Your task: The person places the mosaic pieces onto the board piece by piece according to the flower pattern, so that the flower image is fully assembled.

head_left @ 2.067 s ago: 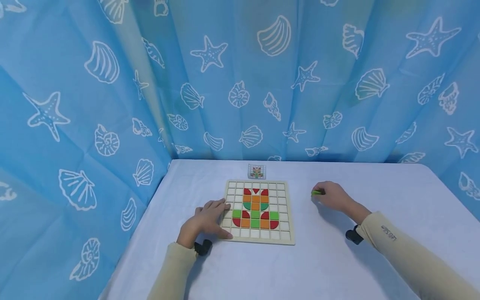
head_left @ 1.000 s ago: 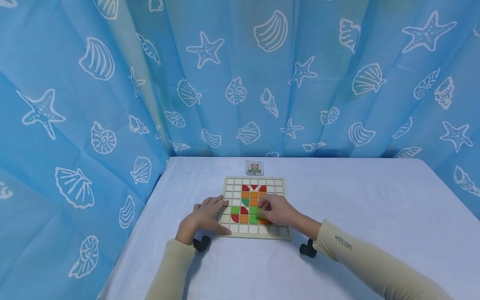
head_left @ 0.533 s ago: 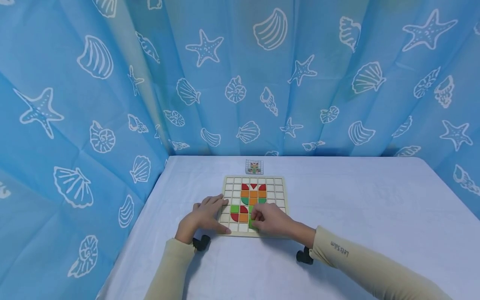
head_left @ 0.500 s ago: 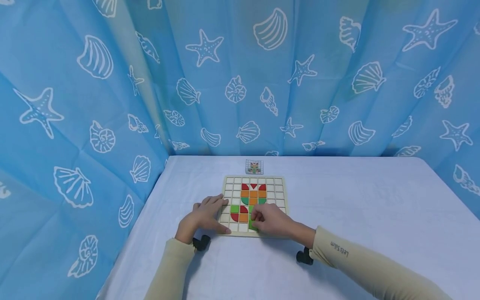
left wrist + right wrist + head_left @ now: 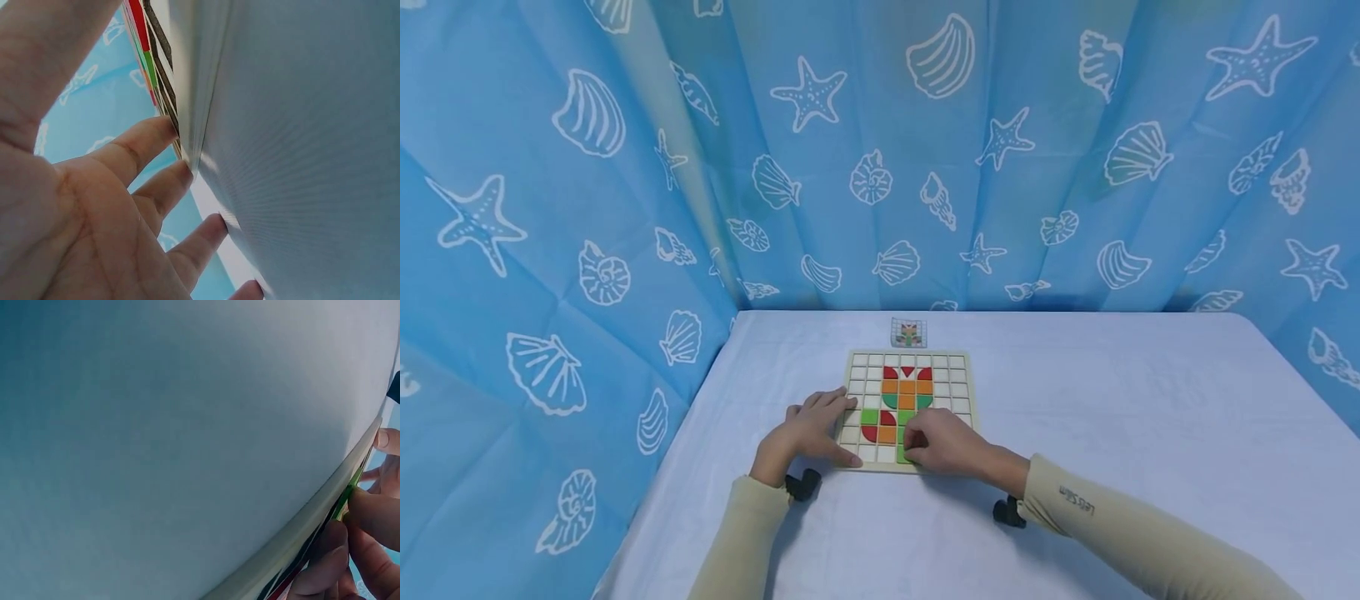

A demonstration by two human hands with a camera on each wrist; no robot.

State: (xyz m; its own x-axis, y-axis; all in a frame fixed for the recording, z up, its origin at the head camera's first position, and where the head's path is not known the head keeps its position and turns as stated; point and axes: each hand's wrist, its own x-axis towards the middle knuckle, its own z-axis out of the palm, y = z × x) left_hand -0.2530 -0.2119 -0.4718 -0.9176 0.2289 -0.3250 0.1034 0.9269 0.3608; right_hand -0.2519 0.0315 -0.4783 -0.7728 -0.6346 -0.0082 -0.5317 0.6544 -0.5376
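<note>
A square light wooden board (image 5: 880,468) lies on the table, its grid filled with white squares and a pattern of red, orange and green tiles. My left hand (image 5: 811,429) is spread along the board's left side, thumb at the near corner and fingertips on the edge; the left wrist view shows fingers (image 5: 150,140) reaching along that rim. Over the lower right of the board, my right hand (image 5: 946,442) pinches a light green tile (image 5: 902,455) at the middle of the nearest row. Thumb and fingers meet at that green tile in the right wrist view too. This hand hides the pattern's lower right part.
A small picture card (image 5: 909,333) with a similar coloured pattern lies just beyond the board. White cloth covers the table (image 5: 1112,400). A blue curtain (image 5: 880,150) with shells and starfish hangs behind and to the left.
My right hand came from the table's right side with the green tile, crossed over the board and moved down to the nearest row, where the tile now lies flatter. The left hand stayed in place.
</note>
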